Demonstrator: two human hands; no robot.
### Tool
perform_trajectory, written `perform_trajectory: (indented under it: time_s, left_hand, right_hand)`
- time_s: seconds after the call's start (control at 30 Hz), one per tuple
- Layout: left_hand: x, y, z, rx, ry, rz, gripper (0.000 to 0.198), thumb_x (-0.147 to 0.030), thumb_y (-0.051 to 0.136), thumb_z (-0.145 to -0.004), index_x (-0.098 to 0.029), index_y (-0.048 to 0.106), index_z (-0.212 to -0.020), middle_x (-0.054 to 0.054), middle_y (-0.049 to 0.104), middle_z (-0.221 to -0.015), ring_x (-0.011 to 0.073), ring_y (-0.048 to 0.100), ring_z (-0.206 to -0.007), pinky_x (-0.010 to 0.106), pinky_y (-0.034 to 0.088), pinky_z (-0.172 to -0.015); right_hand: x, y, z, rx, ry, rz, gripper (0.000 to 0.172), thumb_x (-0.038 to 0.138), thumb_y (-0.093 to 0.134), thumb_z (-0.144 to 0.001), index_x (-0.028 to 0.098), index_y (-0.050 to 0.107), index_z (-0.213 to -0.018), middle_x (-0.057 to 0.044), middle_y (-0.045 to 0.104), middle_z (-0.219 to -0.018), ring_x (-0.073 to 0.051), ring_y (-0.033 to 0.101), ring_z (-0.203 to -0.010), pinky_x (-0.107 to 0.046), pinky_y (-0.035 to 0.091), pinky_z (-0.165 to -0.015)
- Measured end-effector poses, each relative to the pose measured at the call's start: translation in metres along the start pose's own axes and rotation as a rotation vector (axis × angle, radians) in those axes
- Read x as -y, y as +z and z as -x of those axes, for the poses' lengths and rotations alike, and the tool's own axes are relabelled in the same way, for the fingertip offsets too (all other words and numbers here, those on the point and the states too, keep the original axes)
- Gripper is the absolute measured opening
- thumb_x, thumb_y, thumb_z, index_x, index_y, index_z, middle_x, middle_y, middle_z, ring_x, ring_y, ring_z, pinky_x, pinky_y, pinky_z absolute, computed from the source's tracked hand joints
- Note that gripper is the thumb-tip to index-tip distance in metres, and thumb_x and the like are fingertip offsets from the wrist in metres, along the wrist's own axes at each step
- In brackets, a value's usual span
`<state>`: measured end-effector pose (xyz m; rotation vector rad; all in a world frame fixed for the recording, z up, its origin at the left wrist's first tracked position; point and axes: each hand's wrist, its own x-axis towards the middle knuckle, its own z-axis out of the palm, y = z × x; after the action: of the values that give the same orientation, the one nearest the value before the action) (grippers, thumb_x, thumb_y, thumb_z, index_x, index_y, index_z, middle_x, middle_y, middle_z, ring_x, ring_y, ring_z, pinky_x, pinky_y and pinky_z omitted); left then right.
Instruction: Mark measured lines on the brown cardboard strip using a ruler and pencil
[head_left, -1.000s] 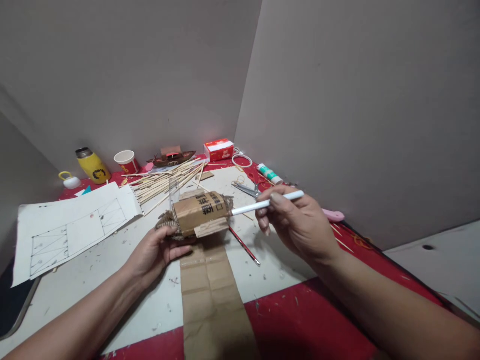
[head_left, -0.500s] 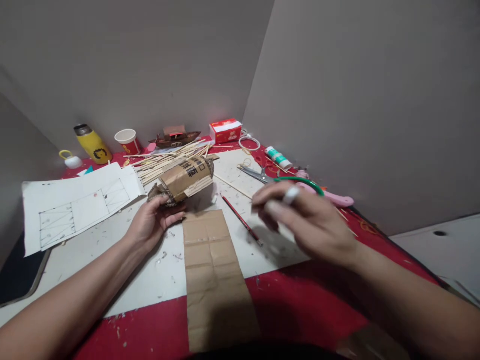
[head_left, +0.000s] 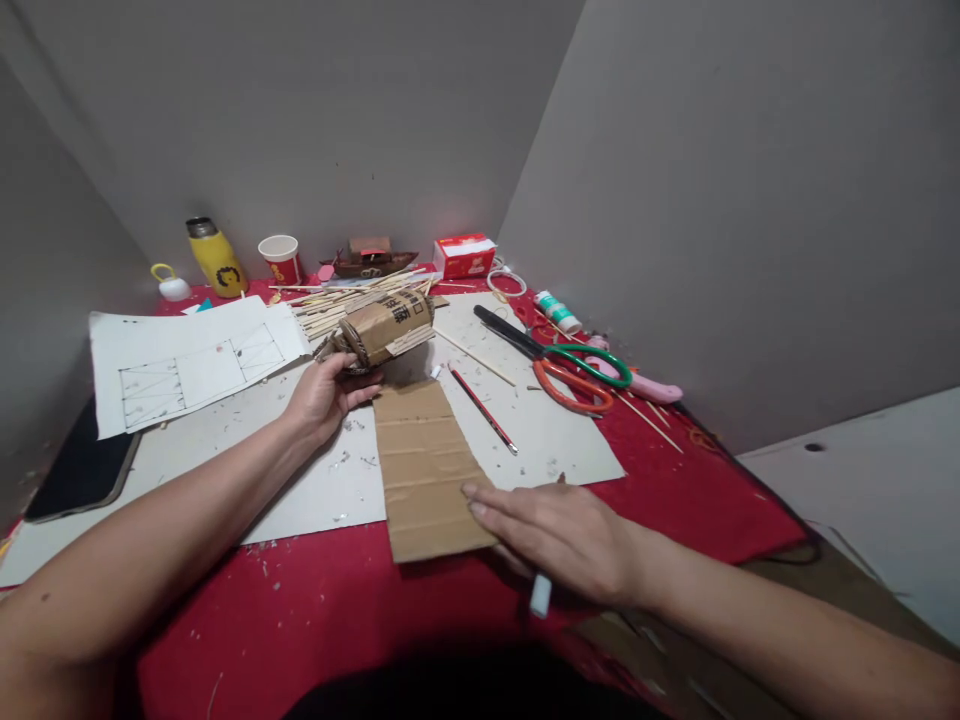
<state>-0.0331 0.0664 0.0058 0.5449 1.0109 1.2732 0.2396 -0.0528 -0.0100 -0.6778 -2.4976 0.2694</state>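
My left hand (head_left: 330,395) is closed on the near end of a curved cardboard model (head_left: 386,325), a rolled brown piece with printed characters and a small panel of light sticks on its side. It is held just above the table. A flat, creased cardboard strip (head_left: 431,470) lies in front of me, its far end beside my left fingers. My right hand (head_left: 559,530) grips the strip's near right edge, fingers on top, the thumb hidden. From under that palm pokes a short pale grey rod (head_left: 540,595), whose kind I cannot make out.
A pencil (head_left: 484,410) and scissors (head_left: 555,360) with green and orange handles lie right of the strip. Thin wooden sticks (head_left: 337,310), a paper drawing (head_left: 202,360), a phone (head_left: 82,465), a yellow bottle (head_left: 217,260), a cup (head_left: 280,262) and a boat model (head_left: 371,258) stand or lie around.
My right hand has come down from over the scissors to the cardboard strip and taken hold of its edge. The strip's near end now shows farther up. My left hand still holds the model.
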Motion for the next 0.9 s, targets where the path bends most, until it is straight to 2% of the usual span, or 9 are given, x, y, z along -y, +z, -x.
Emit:
perform_trajectory:
  time_s: [0.07,0.1,0.17,0.2,0.27,0.37,0.5,0.67,0.9]
  left_hand:
    - [-0.002,-0.001,0.0,-0.012,-0.002,0.023,0.011,-0.007,0.058,-0.076,-0.013,0.063,-0.083,0.009,0.072,-0.08,0.0187,0.071,-0.066,0.026,0.061,-0.056]
    - [-0.003,-0.001,-0.001,-0.017,-0.004,0.036,0.011,-0.007,0.058,-0.075,-0.013,0.063,-0.083,0.009,0.071,-0.079,0.0187,0.071,-0.065,0.026,0.061,-0.056]
    - [-0.005,-0.002,-0.002,-0.024,-0.009,0.059,0.011,-0.007,0.057,-0.075,-0.013,0.061,-0.082,0.009,0.071,-0.077,0.0189,0.071,-0.064,0.026,0.061,-0.056]
    - [-0.006,-0.003,-0.002,-0.027,-0.011,0.068,0.011,-0.006,0.056,-0.075,-0.014,0.061,-0.082,0.009,0.071,-0.076,0.0192,0.072,-0.064,0.026,0.062,-0.056]
    - [-0.007,-0.004,-0.003,-0.029,-0.007,0.077,0.012,-0.006,0.055,-0.076,-0.013,0.06,-0.083,0.009,0.07,-0.075,0.0192,0.072,-0.063,0.026,0.062,-0.055]
    - [-0.007,-0.004,-0.005,-0.025,0.001,0.071,0.014,-0.005,0.054,-0.076,-0.013,0.061,-0.086,0.008,0.071,-0.075,0.0196,0.073,-0.064,0.027,0.063,-0.056]
    - [-0.008,-0.003,-0.005,-0.029,0.004,0.05,0.015,-0.006,0.054,-0.076,-0.013,0.062,-0.086,0.007,0.07,-0.075,0.0196,0.073,-0.064,0.026,0.063,-0.055]
    - [-0.009,-0.001,-0.003,-0.037,0.0,0.029,0.019,-0.007,0.056,-0.074,-0.014,0.064,-0.09,0.007,0.072,-0.078,0.0198,0.073,-0.066,0.026,0.063,-0.055]
    - [-0.009,-0.001,-0.002,-0.037,0.014,0.029,0.015,-0.006,0.055,-0.075,-0.013,0.065,-0.086,0.008,0.072,-0.076,0.0207,0.073,-0.065,0.026,0.063,-0.055]
  right_hand:
    - [0.002,-0.013,-0.001,-0.223,0.117,-0.039,0.029,0.016,0.064,-0.087,0.028,0.073,-0.112,-0.007,0.078,-0.111,-0.022,0.077,-0.089,-0.032,0.063,-0.074]
    - [0.004,-0.019,-0.002,-0.373,0.201,-0.041,0.028,0.017,0.065,-0.087,0.029,0.073,-0.111,-0.006,0.079,-0.104,-0.021,0.077,-0.083,-0.031,0.062,-0.072]
    - [0.006,-0.03,-0.003,-0.683,0.431,-0.07,0.016,0.022,0.064,-0.09,0.028,0.072,-0.102,-0.002,0.077,-0.078,-0.016,0.07,-0.061,-0.028,0.057,-0.06]
    - [0.006,-0.034,-0.004,-0.807,0.561,-0.135,0.008,0.028,0.063,-0.092,0.026,0.071,-0.094,0.0,0.072,-0.065,-0.014,0.063,-0.051,-0.025,0.052,-0.052]
    - [0.002,-0.039,-0.005,-0.95,0.791,-0.401,0.022,0.043,0.064,-0.092,0.023,0.067,-0.083,0.003,0.058,-0.048,-0.01,0.049,-0.038,-0.021,0.038,-0.039]
    - [-0.01,-0.041,-0.005,-0.998,0.964,-0.762,0.037,0.054,0.075,-0.077,0.02,0.06,-0.076,0.005,0.051,-0.046,-0.005,0.037,-0.033,-0.017,0.021,-0.031]
    - [-0.022,-0.039,0.002,-0.96,1.051,-0.9,0.042,0.049,0.083,-0.065,0.019,0.054,-0.071,0.007,0.048,-0.051,-0.002,0.029,-0.031,-0.015,0.013,-0.029]
    - [-0.023,-0.038,0.013,-0.895,1.105,-1.014,0.043,0.046,0.082,-0.064,0.02,0.048,-0.066,0.006,0.046,-0.046,0.0,0.026,-0.03,-0.013,0.011,-0.03]
    - [-0.023,-0.045,0.022,-0.946,1.107,-1.062,0.034,0.036,0.081,-0.064,0.018,0.053,-0.068,0.003,0.053,-0.052,-0.002,0.038,-0.034,-0.011,0.015,-0.027]
